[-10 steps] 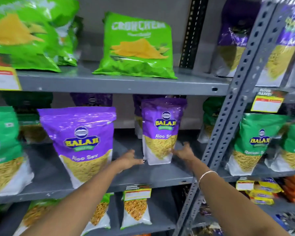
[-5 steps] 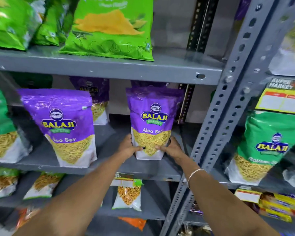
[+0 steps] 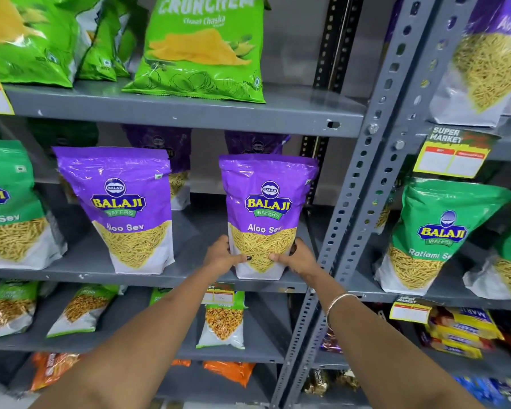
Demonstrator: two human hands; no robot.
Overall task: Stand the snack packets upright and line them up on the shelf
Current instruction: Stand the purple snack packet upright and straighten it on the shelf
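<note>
Both hands were clamped on the lower part of a purple Aloo Sev packet point(image 3: 266, 214), which stood upright near the front edge of the middle shelf point(image 3: 189, 280), toward its right end by the grey slotted upright point(image 3: 363, 178). The left hand point(image 3: 222, 255) had its fingers wrapped round the packet's left side, thumb pressed flat on the front with a dark-painted nail showing. The right hand point(image 3: 297, 258) mirrored it on the right side, thumb on the front, fingers curled round behind. A thin bangle point(image 3: 338, 301) sat on the right wrist.

The packet itself was a glossy stand-up pouch: purple top with a yellow "BALAJI" logo and a green "WAFERS" banner, "Aloo Sev" in white, then a clear window full of thin yellow sev and a white base. Its top seal looked a bit crumpled and the whole thing leaned a touch left.

A second Aloo Sev packet point(image 3: 124, 208) stood well apart to its left on the same shelf, also near the front edge, facing forward and tilted slightly. Two more purple packets point(image 3: 160, 143) sat further back, mostly hidden. At the shelf's left end was a green sev packet point(image 3: 9, 202). On the shelf above, a green Crunchem chips bag point(image 3: 201, 48) leaned back.
</note>
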